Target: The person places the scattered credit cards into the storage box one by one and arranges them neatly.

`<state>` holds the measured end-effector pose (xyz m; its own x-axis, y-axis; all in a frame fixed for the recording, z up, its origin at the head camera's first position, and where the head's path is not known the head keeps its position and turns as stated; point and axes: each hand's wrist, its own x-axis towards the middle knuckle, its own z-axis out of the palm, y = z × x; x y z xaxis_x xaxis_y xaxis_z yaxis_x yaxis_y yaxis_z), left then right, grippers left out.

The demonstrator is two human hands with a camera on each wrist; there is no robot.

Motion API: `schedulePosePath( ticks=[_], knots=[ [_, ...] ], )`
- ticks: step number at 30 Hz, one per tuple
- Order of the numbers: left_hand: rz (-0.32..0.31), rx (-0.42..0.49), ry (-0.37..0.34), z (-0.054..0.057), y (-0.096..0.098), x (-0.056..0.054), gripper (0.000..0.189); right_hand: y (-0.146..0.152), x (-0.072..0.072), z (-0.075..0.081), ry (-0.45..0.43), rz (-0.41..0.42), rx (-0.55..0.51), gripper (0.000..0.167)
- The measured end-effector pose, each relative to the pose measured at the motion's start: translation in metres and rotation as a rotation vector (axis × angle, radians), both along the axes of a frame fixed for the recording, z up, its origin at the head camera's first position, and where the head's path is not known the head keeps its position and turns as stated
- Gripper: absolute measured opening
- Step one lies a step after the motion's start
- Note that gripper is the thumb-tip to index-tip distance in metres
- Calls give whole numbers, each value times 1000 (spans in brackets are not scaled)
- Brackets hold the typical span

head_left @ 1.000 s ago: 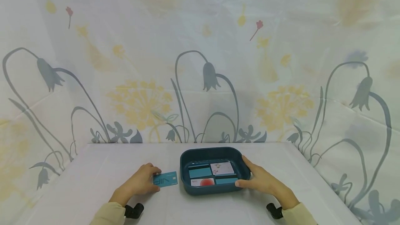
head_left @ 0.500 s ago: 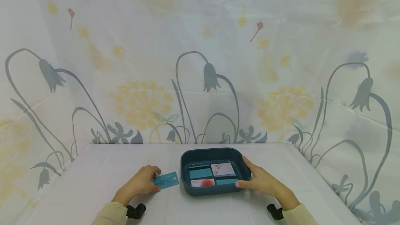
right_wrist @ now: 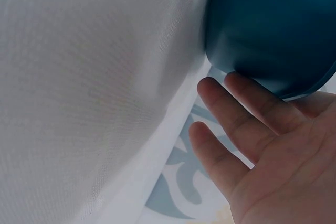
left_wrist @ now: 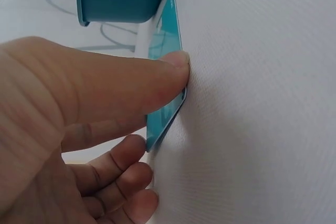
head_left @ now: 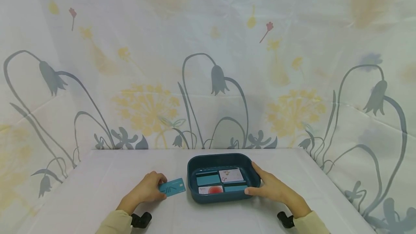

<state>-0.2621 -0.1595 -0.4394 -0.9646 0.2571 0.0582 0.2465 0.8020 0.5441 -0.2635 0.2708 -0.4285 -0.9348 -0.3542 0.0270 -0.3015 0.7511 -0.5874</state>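
My left hand (head_left: pixel 147 188) pinches the left end of a teal plastic card (head_left: pixel 174 187) with "VIP" lettering, thumb on the near edge and a finger on the far edge. In the left wrist view the card (left_wrist: pixel 163 124) lies low at the white cloth, slightly tilted. Just right of it stands a dark teal plastic box (head_left: pixel 221 198). At the box's right end my right hand (head_left: pixel 274 190) holds on, thumb over the front rim and index finger along the far side. The right wrist view shows its other fingers (right_wrist: pixel 231 116) extended beneath the box's wall (right_wrist: pixel 262 30).
Inside the box lie a teal card (head_left: pixel 208 180), a white card with a flower print (head_left: pixel 231 176), a white card with a red circle (head_left: pixel 211 190) and another teal card (head_left: pixel 235 188). A white cloth (head_left: pixel 130 165) covers the table; a flower-printed curtain (head_left: pixel 208 28) hangs behind.
The card in my left hand has turned very slightly, and a little more of its lettering shows. My right hand and the box have stayed in place.
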Motion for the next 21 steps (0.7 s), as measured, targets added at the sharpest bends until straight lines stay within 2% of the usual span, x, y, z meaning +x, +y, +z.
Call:
schedulePosePath(
  ticks=[9, 15, 21],
  knots=[
    [-6, 36, 4, 0, 1, 1, 42, -1, 0, 0, -9, 0, -6, 104],
    [-51, 78, -4, 0, 1, 1, 44, -1, 0, 1, -15, -2, -13, 104],
    [-63, 62, 26, -2, 1, 2, 49, 0, 0, 1, -8, 12, -10, 104]
  ],
)
